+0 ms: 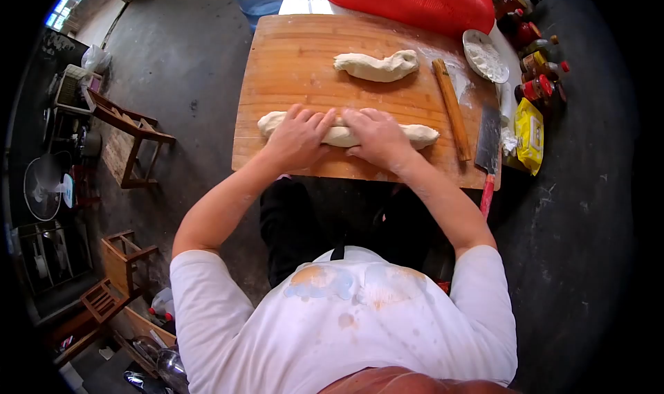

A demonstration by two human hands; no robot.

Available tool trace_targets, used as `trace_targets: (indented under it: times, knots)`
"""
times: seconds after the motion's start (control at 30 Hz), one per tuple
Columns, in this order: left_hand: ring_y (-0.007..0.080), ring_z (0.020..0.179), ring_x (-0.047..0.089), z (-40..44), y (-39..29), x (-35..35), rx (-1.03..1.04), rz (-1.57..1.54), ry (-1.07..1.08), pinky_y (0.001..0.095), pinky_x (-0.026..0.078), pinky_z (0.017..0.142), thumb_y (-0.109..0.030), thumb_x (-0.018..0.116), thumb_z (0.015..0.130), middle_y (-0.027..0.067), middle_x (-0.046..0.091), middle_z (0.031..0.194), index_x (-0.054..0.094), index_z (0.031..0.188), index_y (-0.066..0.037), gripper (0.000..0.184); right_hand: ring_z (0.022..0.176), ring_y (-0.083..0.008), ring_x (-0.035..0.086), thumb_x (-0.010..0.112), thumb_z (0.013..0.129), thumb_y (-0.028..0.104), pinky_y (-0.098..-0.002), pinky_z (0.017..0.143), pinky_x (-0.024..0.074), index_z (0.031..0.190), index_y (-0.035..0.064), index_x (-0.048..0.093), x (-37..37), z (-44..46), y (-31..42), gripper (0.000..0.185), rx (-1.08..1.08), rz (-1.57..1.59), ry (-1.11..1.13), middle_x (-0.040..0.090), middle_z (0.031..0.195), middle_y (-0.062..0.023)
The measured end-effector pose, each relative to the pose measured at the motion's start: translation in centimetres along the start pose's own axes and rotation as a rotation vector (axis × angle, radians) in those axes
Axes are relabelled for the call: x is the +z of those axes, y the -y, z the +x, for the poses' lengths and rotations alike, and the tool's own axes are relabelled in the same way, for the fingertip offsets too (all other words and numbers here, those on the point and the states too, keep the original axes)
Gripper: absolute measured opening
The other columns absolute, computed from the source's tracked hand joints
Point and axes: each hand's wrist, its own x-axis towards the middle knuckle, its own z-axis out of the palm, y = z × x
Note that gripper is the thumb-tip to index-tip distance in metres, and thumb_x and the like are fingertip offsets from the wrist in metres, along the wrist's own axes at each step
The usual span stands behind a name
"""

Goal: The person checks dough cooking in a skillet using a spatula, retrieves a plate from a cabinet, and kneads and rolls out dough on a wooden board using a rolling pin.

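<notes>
A long pale dough roll (337,136) lies crosswise near the front edge of the wooden board (294,62). My left hand (300,139) rests on its left half, fingers stretched forward over the top. On the right half lies my right hand (377,138), its fingers also extended across the roll and its thumb on the near side. Both hands press from above, close together, with dough showing between them and at both ends. Farther back sits a second, shorter dough piece (377,66), touched by neither hand.
A wooden rolling pin (452,110) and a cleaver (489,141) with a red handle lie at the board's right side. Beyond are a plate of flour (485,56), a red basket (415,0), several bottles and jars (538,88), and a yellow packet (530,136).
</notes>
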Motion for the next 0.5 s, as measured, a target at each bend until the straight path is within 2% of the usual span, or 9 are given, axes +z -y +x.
trace_targets:
  times: [0.03, 0.07, 0.13, 0.2, 0.27, 0.37, 0.4, 0.43, 0.5]
  knots:
    - [0.0269, 0.107, 0.048, 0.5, 0.1, 0.1, -0.057, -0.03, 0.138, 0.0458, 0.03, 0.096, -0.03, 0.064, 0.069, 0.0124, 0.053, 0.111, 0.043, 0.122, -0.004, 0.062, 0.088, -0.0225, 0.055, 0.064, 0.07, 0.018, -0.0381, 0.074, 0.0429, 0.108, 0.0149, 0.055, -0.2, 0.1, -0.1, 0.04, -0.005, 0.0, -0.005, 0.058, 0.09, -0.0015]
    - [0.027, 0.104, 0.05, 0.7, 0.2, 0.3, -0.116, -0.063, 0.276, 0.0447, 0.034, 0.093, -0.029, 0.064, 0.069, 0.0127, 0.054, 0.109, 0.044, 0.121, -0.004, 0.061, 0.088, -0.022, 0.055, 0.066, 0.069, 0.019, -0.0379, 0.074, 0.0428, 0.109, 0.0154, 0.054, -0.6, -0.1, -0.5, 0.042, -0.023, -0.019, 0.108, 0.058, 0.09, -0.0016]
    - [0.0276, 0.1, 0.05, -0.7, 1.4, 0.3, -0.066, -0.037, 0.228, 0.0432, 0.036, 0.088, -0.029, 0.065, 0.068, 0.0128, 0.054, 0.106, 0.045, 0.12, -0.004, 0.061, 0.087, -0.0217, 0.055, 0.066, 0.069, 0.018, -0.0368, 0.074, 0.0423, 0.108, 0.0159, 0.053, -1.9, -1.3, -1.4, 0.041, -0.026, -0.066, 0.26, 0.058, 0.089, -0.0019]
    - [0.0282, 0.095, 0.051, -1.9, 1.9, 0.0, -0.013, -0.011, 0.182, 0.0418, 0.039, 0.084, -0.029, 0.065, 0.067, 0.0129, 0.054, 0.102, 0.046, 0.119, -0.004, 0.06, 0.085, -0.022, 0.055, 0.064, 0.071, 0.018, -0.0363, 0.073, 0.0421, 0.107, 0.0153, 0.054, -2.8, -2.2, -1.2, 0.037, -0.041, -0.057, 0.191, 0.058, 0.087, -0.0023]
    - [0.025, 0.092, 0.052, -2.6, 2.0, -0.5, 0.084, 0.109, -0.175, 0.0371, 0.04, 0.078, -0.03, 0.065, 0.067, 0.0094, 0.055, 0.097, 0.048, 0.118, -0.007, 0.058, 0.084, -0.0223, 0.055, 0.061, 0.073, 0.017, -0.0358, 0.072, 0.0418, 0.105, 0.0147, 0.054, -3.6, -3.1, -1.7, 0.033, -0.059, -0.051, 0.114, 0.058, 0.085, -0.0026]
    - [0.0243, 0.092, 0.051, -4.1, 3.8, -1.2, 0.018, 0.053, -0.169, 0.0377, 0.04, 0.079, -0.033, 0.067, 0.065, 0.0076, 0.054, 0.096, 0.048, 0.12, -0.011, 0.062, 0.082, -0.0227, 0.054, 0.057, 0.075, 0.017, -0.0356, 0.07, 0.0409, 0.1, 0.0135, 0.054, -4.1, -4.9, -3.1, 0.026, 0.055, -0.149, 0.078, 0.056, 0.082, -0.0031]
    - [0.0254, 0.089, 0.053, -4.1, 4.3, -1.2, 0.003, 0.091, -0.076, 0.0378, 0.042, 0.077, -0.036, 0.067, 0.066, 0.0076, 0.056, 0.093, 0.052, 0.112, -0.013, 0.054, 0.08, -0.0231, 0.053, 0.057, 0.075, 0.017, -0.0362, 0.069, 0.0404, 0.097, 0.0133, 0.054, -4.0, -4.9, -3.6, 0.023, 0.025, -0.15, 0.125, 0.055, 0.08, -0.0033]
    - [0.0254, 0.089, 0.053, -4.6, 4.7, -1.2, 0.006, 0.092, -0.078, 0.0378, 0.042, 0.077, -0.036, 0.067, 0.066, 0.0076, 0.056, 0.093, 0.052, 0.112, -0.013, 0.054, 0.078, -0.0234, 0.053, 0.057, 0.075, 0.017, -0.0368, 0.067, 0.0399, 0.094, 0.013, 0.053, -4.1, -4.8, -4.1, 0.02, -0.007, -0.161, 0.158, 0.054, 0.079, -0.0035]
    - [0.0276, 0.087, 0.054, -4.5, 6.6, -1.7, -0.078, 0.032, 0.091, 0.0375, 0.043, 0.075, -0.037, 0.068, 0.067, 0.009, 0.056, 0.09, 0.055, 0.105, -0.012, 0.048, 0.075, -0.0237, 0.052, 0.056, 0.074, 0.017, -0.0375, 0.065, 0.0392, 0.088, 0.0133, 0.053, -5.3, -4.9, -5.7, 0.015, -0.016, -0.208, 0.172, 0.053, 0.077, -0.0032]
